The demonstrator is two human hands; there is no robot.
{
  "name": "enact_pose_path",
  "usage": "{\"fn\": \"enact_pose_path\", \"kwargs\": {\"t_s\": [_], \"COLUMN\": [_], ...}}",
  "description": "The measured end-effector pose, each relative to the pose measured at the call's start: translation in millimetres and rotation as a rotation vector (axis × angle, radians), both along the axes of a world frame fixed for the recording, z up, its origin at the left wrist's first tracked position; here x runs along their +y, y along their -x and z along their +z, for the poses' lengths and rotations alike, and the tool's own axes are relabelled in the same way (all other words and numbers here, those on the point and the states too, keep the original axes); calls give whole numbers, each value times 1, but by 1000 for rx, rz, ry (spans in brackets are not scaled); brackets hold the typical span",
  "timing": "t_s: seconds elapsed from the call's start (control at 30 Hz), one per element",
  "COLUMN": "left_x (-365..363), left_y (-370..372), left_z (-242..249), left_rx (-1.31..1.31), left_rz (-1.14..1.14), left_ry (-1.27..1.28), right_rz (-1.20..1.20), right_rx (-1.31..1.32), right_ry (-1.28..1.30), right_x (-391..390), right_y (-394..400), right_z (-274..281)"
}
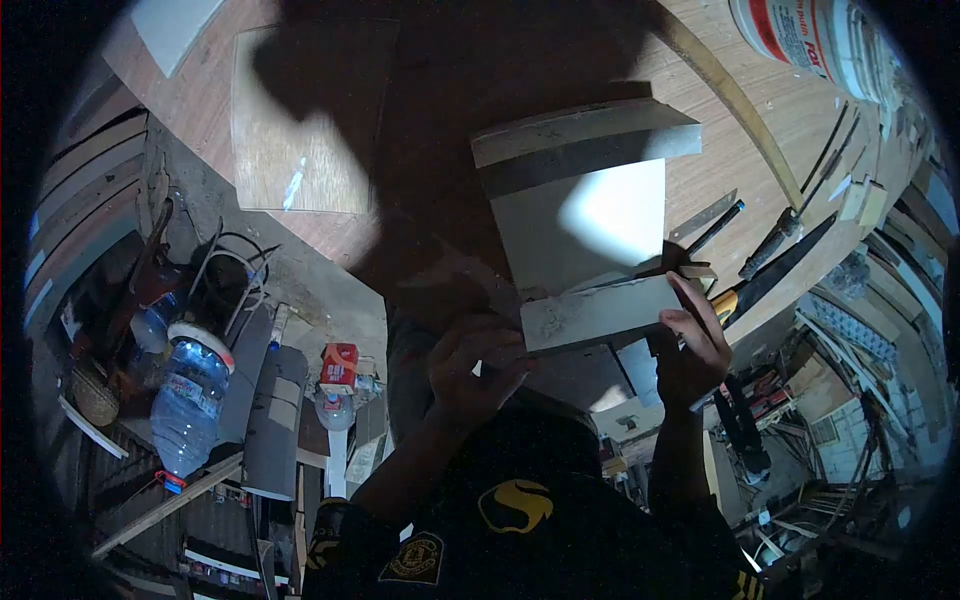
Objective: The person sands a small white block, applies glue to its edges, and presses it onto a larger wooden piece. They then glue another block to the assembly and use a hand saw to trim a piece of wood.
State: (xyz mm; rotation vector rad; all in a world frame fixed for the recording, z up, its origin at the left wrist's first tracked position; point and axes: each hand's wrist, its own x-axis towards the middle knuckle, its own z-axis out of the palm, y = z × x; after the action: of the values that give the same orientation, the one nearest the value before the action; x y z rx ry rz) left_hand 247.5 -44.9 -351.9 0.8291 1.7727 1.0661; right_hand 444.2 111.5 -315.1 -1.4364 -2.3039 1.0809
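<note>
In the head view, my right hand grips the right end of a pale, rough-faced rectangular end board, thumb and fingers on either side of it. My left hand lies in shadow with its fingers curled towards the thumb, fingertips right at the left end of the same board. Beyond it a white panel lies on the table, half in shadow. A similar end board stands along the panel's far edge.
On the wooden table are a thin plywood sheet, a curved wooden strip, a white bucket and several hand tools at right. A large water bottle and a red box are at lower left.
</note>
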Motion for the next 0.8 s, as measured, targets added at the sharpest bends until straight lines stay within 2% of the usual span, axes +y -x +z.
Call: {"fn": "enact_pose_path", "kwargs": {"t_s": [0.1,0.17,0.3,0.4,0.47,0.6,0.73,0.8], "left_x": [-5,-3,-5,-8,-16,-26,-55,-47], "left_y": [-8,-7,-3,-8,-11,-10,-25,-29], "left_z": [-2,-3,-1,-1,1,-2,-13,-11], "left_rx": [-145,41,62,-51,-2,23,-109,-166], "left_rz": [102,55,-19,11,7,-63,70,113], "left_ry": [49,-11,12,23,128,105,119,145], "right_rz": [2,-7,-77,-82,-71,-94,-115,-128], "right_rx": [57,54,106,124,123,177,205,200], "right_ry": [-31,-7,104,93,80,91,45,33], "right_x": [-5,-7,-8,-7,-6,-9,-14,-12], "right_y": [-3,-4,-7,-2,-1,-3,-9,-4], "right_z": [-3,-2,-3,0,1,-4,-12,-13]}}
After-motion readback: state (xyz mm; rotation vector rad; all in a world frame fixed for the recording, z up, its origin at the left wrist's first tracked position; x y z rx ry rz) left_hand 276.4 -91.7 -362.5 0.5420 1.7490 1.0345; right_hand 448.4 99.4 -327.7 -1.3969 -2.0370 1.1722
